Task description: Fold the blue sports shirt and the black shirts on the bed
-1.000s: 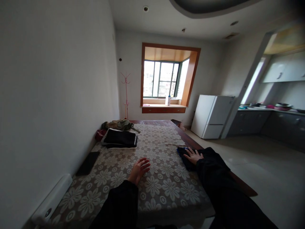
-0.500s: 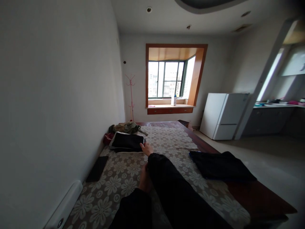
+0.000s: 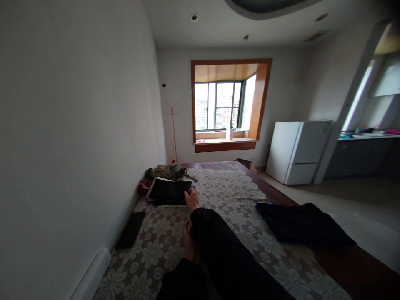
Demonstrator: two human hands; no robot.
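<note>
My right hand [image 3: 191, 198] reaches forward over the bed-like surface, at the right edge of a stack of folded black clothes [image 3: 170, 190]. Its fingers are loosely bent and apart, and whether they touch the cloth I cannot tell. Closer to me, my left hand [image 3: 189, 242] lies against the underside of my black right sleeve [image 3: 215, 233], near the cuff. Part of the left hand's fingers is hidden by that sleeve. Under both arms spreads a beige flower-patterned cover [image 3: 153, 252]. A second folded black garment [image 3: 304, 224] lies at the right edge.
Behind the stack lie an olive-green bag [image 3: 167, 171] and a dark red item [image 3: 144, 187]. A flat black object [image 3: 130, 230] rests by the left wall. Beyond are a pink coat stand [image 3: 173, 129], a window ledge with a white bottle [image 3: 229, 133], and a white fridge [image 3: 292, 152].
The view has shifted slightly, so the surface and clothes sit a little lower. My right fingers are more bent than before. My left hand stays by the right sleeve.
</note>
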